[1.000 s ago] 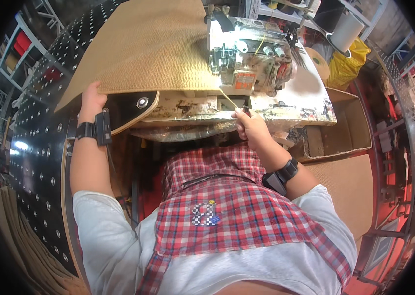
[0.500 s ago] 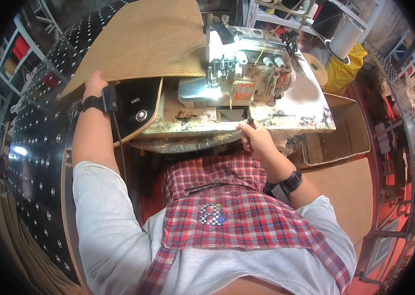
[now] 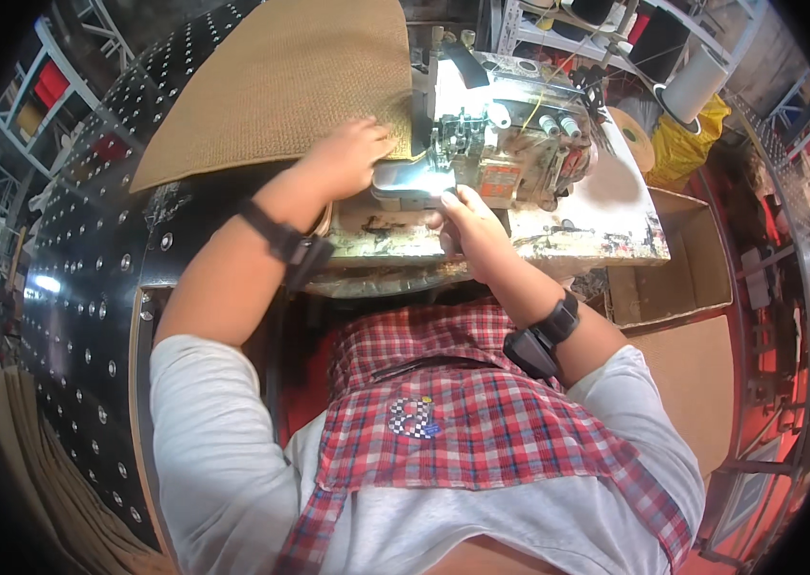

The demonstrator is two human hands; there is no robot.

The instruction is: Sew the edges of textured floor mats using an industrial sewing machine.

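A large brown woven mat (image 3: 271, 96) with a curved edge lies left of an overlock sewing machine (image 3: 510, 134), its near right corner by the lit needle area. My left hand (image 3: 347, 158) rests on the mat near that corner, fingers stretched out and lying flat. My right hand (image 3: 470, 225) is at the front of the machine beside its shiny metal plate (image 3: 405, 178). Its thumb points up toward the plate and the fingers are curled; what they hold, if anything, is hidden.
A black table (image 3: 79, 287) with metal studs stretches along the left. On the right stand an open cardboard box (image 3: 673, 268), a yellow bag (image 3: 688, 144) and a white thread cone (image 3: 694, 81). Folded brown material (image 3: 50, 470) hangs at lower left.
My left hand has moved right along the mat, from its left edge to near the machine. The mat has shifted slightly right in view. My right hand has risen leftward to the plate.
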